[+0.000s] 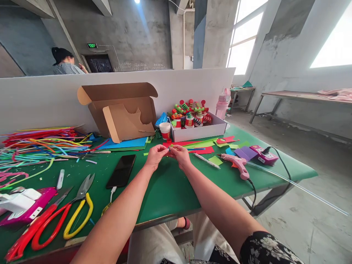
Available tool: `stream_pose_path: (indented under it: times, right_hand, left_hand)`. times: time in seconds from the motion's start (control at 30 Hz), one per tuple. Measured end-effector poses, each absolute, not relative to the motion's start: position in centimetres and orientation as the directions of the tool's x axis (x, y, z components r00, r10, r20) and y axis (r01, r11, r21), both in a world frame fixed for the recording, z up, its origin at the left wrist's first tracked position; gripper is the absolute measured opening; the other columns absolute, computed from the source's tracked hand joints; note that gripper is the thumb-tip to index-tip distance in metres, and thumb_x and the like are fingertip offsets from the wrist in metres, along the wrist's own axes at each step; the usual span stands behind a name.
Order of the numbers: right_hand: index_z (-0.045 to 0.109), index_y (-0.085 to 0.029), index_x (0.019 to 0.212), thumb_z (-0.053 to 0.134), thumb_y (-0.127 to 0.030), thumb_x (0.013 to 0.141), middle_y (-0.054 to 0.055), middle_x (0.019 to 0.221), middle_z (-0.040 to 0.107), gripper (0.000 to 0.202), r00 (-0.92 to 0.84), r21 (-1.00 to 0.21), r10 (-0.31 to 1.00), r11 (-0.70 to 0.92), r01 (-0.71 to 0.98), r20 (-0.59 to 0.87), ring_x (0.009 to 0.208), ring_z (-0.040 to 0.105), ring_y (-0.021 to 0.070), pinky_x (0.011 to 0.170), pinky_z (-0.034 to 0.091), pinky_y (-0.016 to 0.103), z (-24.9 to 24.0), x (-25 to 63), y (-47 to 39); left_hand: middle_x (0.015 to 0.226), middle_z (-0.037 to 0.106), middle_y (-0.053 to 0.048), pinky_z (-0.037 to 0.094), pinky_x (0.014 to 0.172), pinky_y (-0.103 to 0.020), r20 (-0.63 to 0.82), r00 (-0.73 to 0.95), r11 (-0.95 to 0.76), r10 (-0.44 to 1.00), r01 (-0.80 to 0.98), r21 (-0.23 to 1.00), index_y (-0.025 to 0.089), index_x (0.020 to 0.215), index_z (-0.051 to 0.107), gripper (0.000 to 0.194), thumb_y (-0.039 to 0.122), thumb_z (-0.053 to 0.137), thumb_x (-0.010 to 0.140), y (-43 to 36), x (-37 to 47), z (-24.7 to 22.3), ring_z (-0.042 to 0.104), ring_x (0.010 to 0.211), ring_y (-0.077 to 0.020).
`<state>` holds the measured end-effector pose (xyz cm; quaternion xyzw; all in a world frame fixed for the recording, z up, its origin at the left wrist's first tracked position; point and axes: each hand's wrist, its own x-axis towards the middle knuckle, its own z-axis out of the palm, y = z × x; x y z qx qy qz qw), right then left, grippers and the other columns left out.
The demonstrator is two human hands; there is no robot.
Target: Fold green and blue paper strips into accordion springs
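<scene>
Smooth green tabletop (162, 198) | left fingers (161, 148), right fingers (176, 148) pinching green piece (171, 146) | cardboard box (121, 94)

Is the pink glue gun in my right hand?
No, the pink glue gun lies on the table, apart from your right hand.

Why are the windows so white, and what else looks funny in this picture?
Head view: the windows are washed out, probably by bright daylight; a blue glare streak trails below the lamp; blocky squares hide part of the far person; the green bit by the right hand is too small to make out.
</scene>
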<state>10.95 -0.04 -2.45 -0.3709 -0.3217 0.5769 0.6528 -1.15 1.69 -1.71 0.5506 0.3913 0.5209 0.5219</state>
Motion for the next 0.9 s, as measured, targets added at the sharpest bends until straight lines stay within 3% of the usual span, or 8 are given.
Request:
stream_pose_path:
  times: [0.57, 0.9]
  right_hand:
    - [0.058, -0.019, 0.062, 0.086, -0.029, 0.053, -0.002, 0.056, 0.066, 0.031, 0.109, -0.833, 0.994, 0.037, -0.552, -0.027, 0.057, 0.070, 0.0176, 0.068, 0.059, 0.032, -2.49, 10.98, -0.05]
    - [0.059, -0.018, 0.071, 0.086, -0.019, 0.050, -0.005, 0.058, 0.066, 0.034, 0.084, -0.859, 0.996, 0.074, -0.507, 0.036, 0.057, 0.069, 0.0144, 0.072, 0.059, 0.031, -2.54, 11.12, 0.14]
  left_hand:
    - [0.059, 0.062, 0.001, 0.046, 0.069, -0.031, 0.167, 0.122, -0.146, 0.978, -0.166, 0.975, 0.017, 0.062, 0.063, 0.025, 0.034, 0.079, 0.054, 1.84, -1.14, -1.97, 0.056, 0.059, -0.0128]
    - [0.061, 0.062, 0.001, 0.047, 0.070, -0.031, 0.131, 0.126, -0.100, 0.983, -0.223, 0.970, 0.016, 0.064, 0.061, 0.029, 0.035, 0.079, 0.053, 2.13, -1.25, -2.05, 0.058, 0.060, -0.0131]
